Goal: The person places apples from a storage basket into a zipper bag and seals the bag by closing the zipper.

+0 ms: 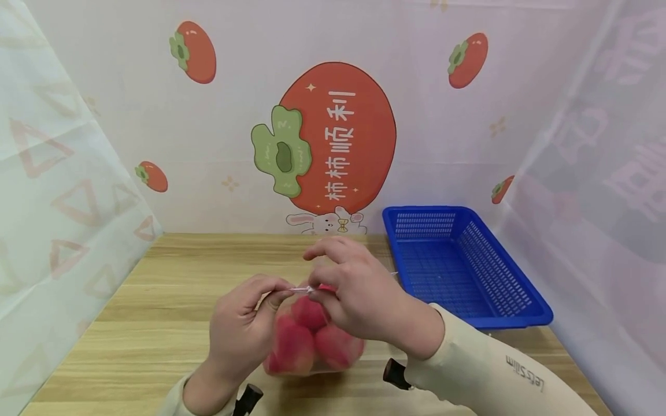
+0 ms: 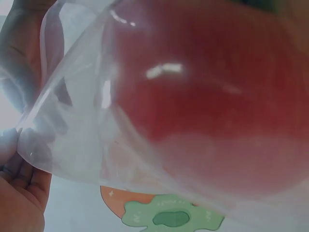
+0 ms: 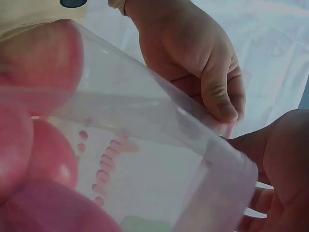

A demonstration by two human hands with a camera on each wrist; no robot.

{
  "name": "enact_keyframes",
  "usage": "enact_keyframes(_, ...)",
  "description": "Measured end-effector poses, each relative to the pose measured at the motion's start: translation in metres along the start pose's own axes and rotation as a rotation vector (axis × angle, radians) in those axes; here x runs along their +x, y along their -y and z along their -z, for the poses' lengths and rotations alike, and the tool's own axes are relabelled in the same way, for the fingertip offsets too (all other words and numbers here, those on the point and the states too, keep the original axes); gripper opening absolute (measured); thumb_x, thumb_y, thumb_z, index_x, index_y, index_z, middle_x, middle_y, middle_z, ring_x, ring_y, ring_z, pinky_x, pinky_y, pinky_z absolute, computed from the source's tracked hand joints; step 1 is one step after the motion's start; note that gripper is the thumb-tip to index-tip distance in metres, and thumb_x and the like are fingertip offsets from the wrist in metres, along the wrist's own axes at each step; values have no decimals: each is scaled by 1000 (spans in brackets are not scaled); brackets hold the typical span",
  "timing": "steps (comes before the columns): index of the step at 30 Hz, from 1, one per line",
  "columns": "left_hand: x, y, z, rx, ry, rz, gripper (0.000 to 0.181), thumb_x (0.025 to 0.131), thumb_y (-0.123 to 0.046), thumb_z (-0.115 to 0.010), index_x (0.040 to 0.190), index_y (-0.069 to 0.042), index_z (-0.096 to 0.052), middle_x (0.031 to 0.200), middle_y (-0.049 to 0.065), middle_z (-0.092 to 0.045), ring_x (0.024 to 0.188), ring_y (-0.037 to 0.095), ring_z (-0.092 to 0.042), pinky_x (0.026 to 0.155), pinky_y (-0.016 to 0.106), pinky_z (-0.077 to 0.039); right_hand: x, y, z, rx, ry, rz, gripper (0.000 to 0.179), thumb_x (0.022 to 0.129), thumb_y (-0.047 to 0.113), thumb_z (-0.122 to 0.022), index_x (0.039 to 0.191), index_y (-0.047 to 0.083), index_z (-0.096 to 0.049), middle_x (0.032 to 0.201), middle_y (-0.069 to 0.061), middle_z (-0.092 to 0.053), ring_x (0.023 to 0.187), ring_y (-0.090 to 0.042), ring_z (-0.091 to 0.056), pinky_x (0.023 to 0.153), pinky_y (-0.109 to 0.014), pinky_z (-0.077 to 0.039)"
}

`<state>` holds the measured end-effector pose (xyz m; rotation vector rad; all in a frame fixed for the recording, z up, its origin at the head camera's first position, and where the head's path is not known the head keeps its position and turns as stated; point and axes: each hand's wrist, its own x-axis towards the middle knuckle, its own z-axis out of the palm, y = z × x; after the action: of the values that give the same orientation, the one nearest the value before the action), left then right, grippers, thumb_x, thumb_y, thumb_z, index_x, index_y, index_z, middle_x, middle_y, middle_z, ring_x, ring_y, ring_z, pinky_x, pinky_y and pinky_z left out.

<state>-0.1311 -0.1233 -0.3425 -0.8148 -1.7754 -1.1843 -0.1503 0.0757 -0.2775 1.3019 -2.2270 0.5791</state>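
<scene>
Several round fruits, red with yellowish patches, sit inside a clear plastic bag that stands upright near the front of the table. Both hands are at the bag's top edge, which is drawn taut and narrow between them. My left hand pinches that edge between thumb and index finger. Close beside it, my right hand pinches the same edge, its upper fingers raised and bent. A large red fruit fills much of the left wrist view, behind the shiny plastic.
A blue plastic basket with slotted sides stands at the table's right, just beyond my right forearm. The wooden table meets a printed cloth backdrop at the rear. Pale cloth walls close both sides.
</scene>
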Motion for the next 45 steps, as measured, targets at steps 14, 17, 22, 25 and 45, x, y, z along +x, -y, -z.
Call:
enact_keyframes(14, -7, 15, 18, 50, -70, 124, 11, 88, -15, -76, 85, -4, -73, 75, 0, -66, 61, 7, -48, 52, 20, -37, -8, -20, -10, -21, 141, -169, 4, 85, 13, -78, 87, 16, -79, 120, -2, -61, 121, -23, -49, 103, -39, -41)
enact_keyframes(17, -7, 16, 21, 54, -79, 159, 15, 89, -17, -76, 85, -3, -73, 73, -1, -64, 59, 7, -46, 51, 21, -36, -10, -22, -12, -24, 152, -191, 3, 86, 13, -77, 86, 16, -78, 121, -2, -61, 121, -23, -49, 104, -40, -40)
enact_keyframes(22, -9, 20, 24, 58, -103, 203, 6, 86, -5, -77, 84, -1, -72, 72, -1, -62, 59, 7, -46, 51, 19, -37, -14, -30, -15, -41, 139, -192, 4, 83, 12, -79, 83, 16, -77, 120, -4, -61, 119, -24, -51, 103, -40, -41)
enact_keyframes(25, -10, 26, 26, 73, -129, 241, 6, 83, 3, -77, 85, 1, -72, 74, 3, -65, 62, 4, -51, 56, 15, -41, -18, -35, -16, -56, 131, -202, 6, 82, 11, -80, 81, 16, -77, 120, -4, -61, 119, -25, -51, 102, -40, -41)
enact_keyframes(45, -10, 39, 43, 170, -195, 445, 7, 84, 2, -77, 88, -3, -75, 75, 2, -70, 58, 4, -52, 58, 14, -44, -29, -44, -12, -25, 156, -312, 8, 82, 14, -81, 80, 20, -77, 123, 1, -59, 123, -21, -47, 99, -39, -44)
